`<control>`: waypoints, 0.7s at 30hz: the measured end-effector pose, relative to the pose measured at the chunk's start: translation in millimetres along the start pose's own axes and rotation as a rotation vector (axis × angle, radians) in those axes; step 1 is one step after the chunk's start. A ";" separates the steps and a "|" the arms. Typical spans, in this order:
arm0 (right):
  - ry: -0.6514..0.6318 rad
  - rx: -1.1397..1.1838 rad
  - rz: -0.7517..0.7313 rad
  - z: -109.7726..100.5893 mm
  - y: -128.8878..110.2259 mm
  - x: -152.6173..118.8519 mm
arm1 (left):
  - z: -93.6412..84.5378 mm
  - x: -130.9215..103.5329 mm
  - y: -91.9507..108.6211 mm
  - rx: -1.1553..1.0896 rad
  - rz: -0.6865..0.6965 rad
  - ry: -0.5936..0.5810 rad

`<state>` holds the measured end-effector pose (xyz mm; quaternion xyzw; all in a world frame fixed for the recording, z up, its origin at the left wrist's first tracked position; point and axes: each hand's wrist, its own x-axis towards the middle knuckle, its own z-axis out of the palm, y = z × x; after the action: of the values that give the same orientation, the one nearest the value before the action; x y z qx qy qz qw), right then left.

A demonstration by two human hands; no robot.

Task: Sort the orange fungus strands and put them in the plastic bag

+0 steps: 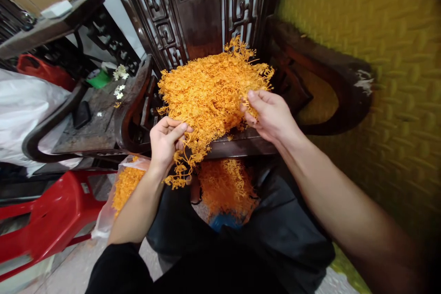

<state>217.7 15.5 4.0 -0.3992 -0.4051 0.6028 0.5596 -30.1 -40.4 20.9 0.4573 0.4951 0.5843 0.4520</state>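
A big heap of orange, branching plastic-looking sprigs (206,87) lies on the seat of a dark carved wooden chair (237,148). At the heap's near left edge, my left hand (167,140) pinches an orange sprig between thumb and fingers, and several tangled stems hang below it over the seat's front edge. On the right side of the heap my right hand (265,112) has its thumb and fingers closed on another orange sprig. Its fingertips are partly hidden among the orange pieces.
More orange sprigs (225,186) sit below, between my knees, above something blue (223,221). A plastic bag of orange pieces (129,183) stands left, beside a red plastic stool (58,213). A phone-like black object (81,115) and white flowers (119,92) lie on the left bench.
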 end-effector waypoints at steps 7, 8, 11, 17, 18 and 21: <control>-0.293 0.214 0.270 9.4 -6.5 -16.1 | 4.9 -4.1 -13.7 0.021 -0.003 -0.196; -0.291 0.239 0.296 10.6 -5.6 -15.5 | 5.5 -4.8 -13.7 0.029 0.006 -0.204; -0.233 0.269 0.365 11.9 -3.2 -12.2 | 4.0 -5.9 -13.3 0.082 0.089 -0.231; -0.183 0.216 0.386 11.0 0.8 -10.7 | -7.7 -4.7 -12.9 0.507 0.682 -0.284; -0.203 0.228 0.407 10.4 1.2 -10.3 | -9.1 -4.6 -12.1 0.550 0.758 -0.304; -0.274 0.325 0.512 9.0 3.1 -8.2 | -11.9 -5.3 -9.5 0.579 0.839 -0.340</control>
<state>208.6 6.9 4.5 -0.3088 -0.2616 0.8287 0.3866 -40.1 -46.5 9.9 0.8100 0.3308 0.4719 0.1089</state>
